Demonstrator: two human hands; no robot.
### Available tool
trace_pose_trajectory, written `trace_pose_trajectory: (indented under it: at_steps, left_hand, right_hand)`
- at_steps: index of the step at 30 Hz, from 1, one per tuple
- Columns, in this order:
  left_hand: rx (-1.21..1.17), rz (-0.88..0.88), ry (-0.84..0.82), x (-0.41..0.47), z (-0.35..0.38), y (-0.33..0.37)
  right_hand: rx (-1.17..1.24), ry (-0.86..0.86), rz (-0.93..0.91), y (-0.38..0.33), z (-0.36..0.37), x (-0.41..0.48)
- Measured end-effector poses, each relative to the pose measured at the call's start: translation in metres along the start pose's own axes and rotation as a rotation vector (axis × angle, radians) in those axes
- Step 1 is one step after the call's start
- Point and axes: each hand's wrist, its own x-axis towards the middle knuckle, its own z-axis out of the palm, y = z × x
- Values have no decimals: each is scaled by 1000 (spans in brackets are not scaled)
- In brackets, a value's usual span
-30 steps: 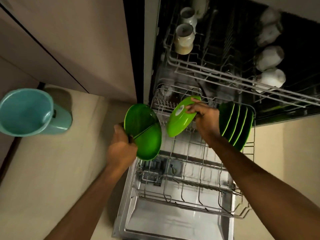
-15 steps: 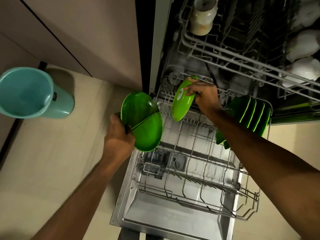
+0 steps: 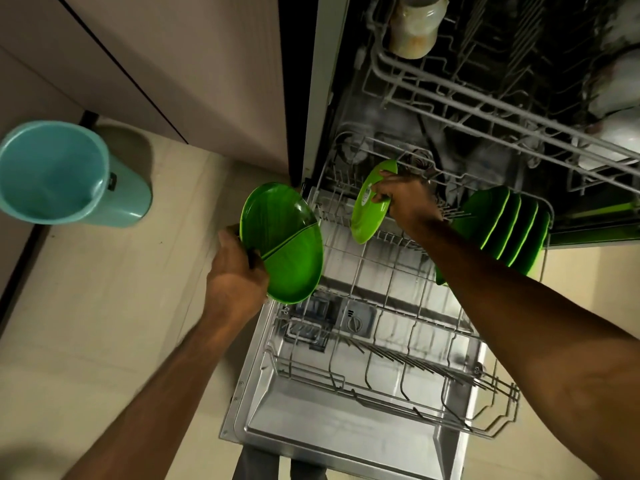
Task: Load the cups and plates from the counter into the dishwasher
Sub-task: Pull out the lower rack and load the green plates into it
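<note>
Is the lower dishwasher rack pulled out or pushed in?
Pulled out: the lower rack sits over the open door, holding green plates.

A teal bucket (image 3: 52, 171) stands open-mouthed on the pale tiled floor (image 3: 104, 306) at the far left (nothing visible inside it), close against the beige cabinet fronts (image 3: 180, 64). A dark seam runs slantwise across those cabinet panels, and the bucket throws a soft shadow behind itself.

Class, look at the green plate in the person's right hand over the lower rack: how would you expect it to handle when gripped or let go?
The plate probably stays stiff, since the right hand holds it by its rim without visible bending. Its glossy surface may be slippery. Let go on edge, it could tip or roll unless the lower rack catches it.
</note>
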Motion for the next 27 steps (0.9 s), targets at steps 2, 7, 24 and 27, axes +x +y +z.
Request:
trace_pose_trajectory:
  at_steps: [2,7,24,27]
  left_hand:
    - [9,-2,3,0,2,1]
    - [83,-14,-3,7,9,18]
    - [426,376,13,43,81,84]
    - [437,359,4,50,95,87]
  right_hand:
    - [-10,-38,26,1,1,1]
    - [2,38,26,-13,-5,-7]
    - [278,564,511,-57,35,-145]
    - [292,576,519,-59,37,-152]
